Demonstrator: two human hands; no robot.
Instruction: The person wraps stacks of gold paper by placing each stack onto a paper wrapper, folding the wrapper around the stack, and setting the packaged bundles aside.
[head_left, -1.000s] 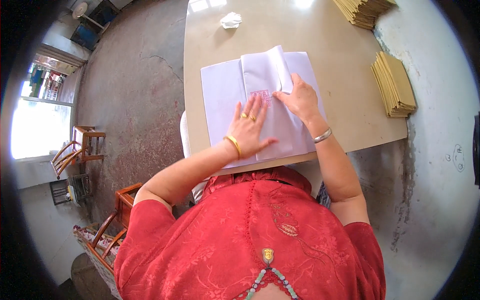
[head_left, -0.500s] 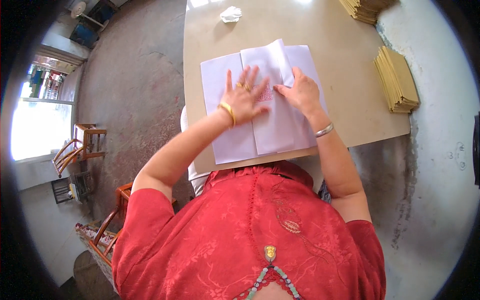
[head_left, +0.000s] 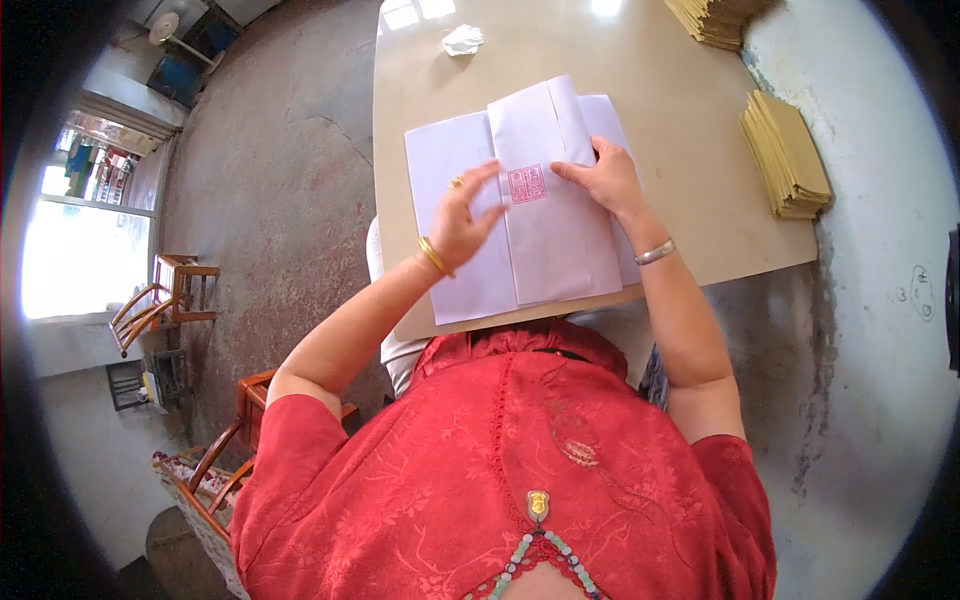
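A white sheet of paper with a red square stamp is folded into an upright strip. It lies over a wider stack of white paper on the table. My right hand grips the strip's right edge, thumb on top and the other fingers partly hidden behind the paper. Beside the strip's left edge is my left hand, its thumb and fingers apart with nothing between them. Whether its fingertips touch the paper I cannot tell.
The tan table reaches up against a pale wall on the right. Brown paper bundles stand along that side. A crumpled white paper rests at the far left. Wooden chairs are on the floor to the left.
My left hand has drawn back leftward from the stamped area to the strip's left edge. The upper part of the sheet, raised in a crease before, now lies flatter under my right hand.
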